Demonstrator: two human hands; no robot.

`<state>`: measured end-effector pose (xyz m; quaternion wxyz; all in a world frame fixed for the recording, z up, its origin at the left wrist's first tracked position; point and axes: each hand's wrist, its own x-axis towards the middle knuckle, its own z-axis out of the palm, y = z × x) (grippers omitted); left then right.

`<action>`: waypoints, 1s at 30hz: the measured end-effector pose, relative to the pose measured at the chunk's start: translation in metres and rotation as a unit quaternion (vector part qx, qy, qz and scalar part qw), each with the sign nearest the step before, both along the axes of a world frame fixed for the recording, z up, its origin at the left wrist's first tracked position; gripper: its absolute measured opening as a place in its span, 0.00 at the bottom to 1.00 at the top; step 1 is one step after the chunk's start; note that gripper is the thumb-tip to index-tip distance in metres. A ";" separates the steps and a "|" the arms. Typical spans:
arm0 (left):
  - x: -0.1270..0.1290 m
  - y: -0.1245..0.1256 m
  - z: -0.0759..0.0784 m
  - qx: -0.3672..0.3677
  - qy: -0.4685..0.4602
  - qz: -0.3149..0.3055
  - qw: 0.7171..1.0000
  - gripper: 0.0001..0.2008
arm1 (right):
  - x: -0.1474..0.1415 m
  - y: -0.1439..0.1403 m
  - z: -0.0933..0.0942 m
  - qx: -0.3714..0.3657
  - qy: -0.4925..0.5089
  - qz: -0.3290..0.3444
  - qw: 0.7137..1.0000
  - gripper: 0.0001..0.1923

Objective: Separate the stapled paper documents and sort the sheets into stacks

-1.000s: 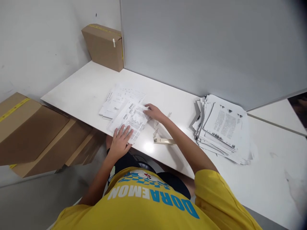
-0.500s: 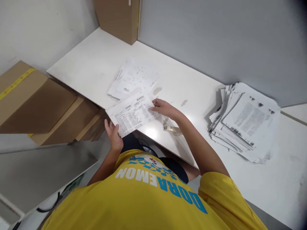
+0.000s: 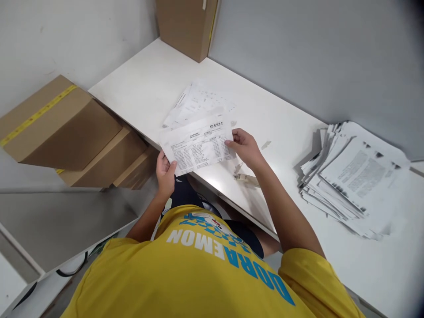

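Note:
A printed sheet of paper (image 3: 200, 148) with a table of text is held up over the desk's front edge. My left hand (image 3: 165, 174) pinches its lower left corner, thumb on top. At its right side, my right hand (image 3: 247, 148) grips the edge between thumb and fingers. Behind the sheet lies a small pile of papers (image 3: 195, 101), partly covered by it. Below my right wrist a small beige object (image 3: 247, 179) with a metal end, its kind unclear, rests on the desk.
To the right on the white desk (image 3: 132, 84) stands a thick, uneven stack of printed papers (image 3: 364, 176). Cardboard boxes (image 3: 62, 128) with yellow tape are piled left of the desk. Another cardboard box (image 3: 185, 26) stands at the back corner against the grey partition (image 3: 298, 57).
My left hand has closed on the sheet's left corner; before, its fingers were spread. The sheet is now more level and held at both sides. The view has shifted slightly.

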<state>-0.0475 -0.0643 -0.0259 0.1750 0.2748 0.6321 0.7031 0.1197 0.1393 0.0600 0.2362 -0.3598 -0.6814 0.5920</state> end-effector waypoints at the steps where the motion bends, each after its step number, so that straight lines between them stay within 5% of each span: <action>1: -0.004 0.007 0.003 0.002 0.029 0.000 1.000 0.37 | 0.003 0.000 0.002 0.012 0.025 -0.016 1.000 0.11; 8: -0.025 0.047 0.012 -0.014 0.210 -0.018 0.977 0.38 | 0.015 0.000 -0.015 0.019 0.105 -0.108 0.988 0.22; 12: -0.031 0.052 0.004 -0.031 0.164 -0.059 0.984 0.31 | 0.016 -0.001 -0.027 -0.007 0.073 -0.083 0.994 0.24; 17: -0.025 0.044 0.009 -0.048 0.115 -0.072 0.990 0.22 | 0.038 -0.010 -0.016 0.037 0.039 -0.098 0.994 0.19; 22: 0.001 0.044 0.034 -0.032 0.039 -0.163 0.985 0.18 | 0.112 -0.030 -0.002 0.046 0.031 -0.179 0.982 0.16; 25: 0.012 0.054 0.048 -0.014 -0.024 -0.248 0.968 0.25 | 0.169 -0.043 -0.001 0.026 0.043 -0.273 0.961 0.16; 30: 0.026 0.064 0.066 -0.052 -0.150 -0.458 0.875 0.50 | 0.246 -0.069 -0.012 -0.023 0.076 -0.397 0.915 0.16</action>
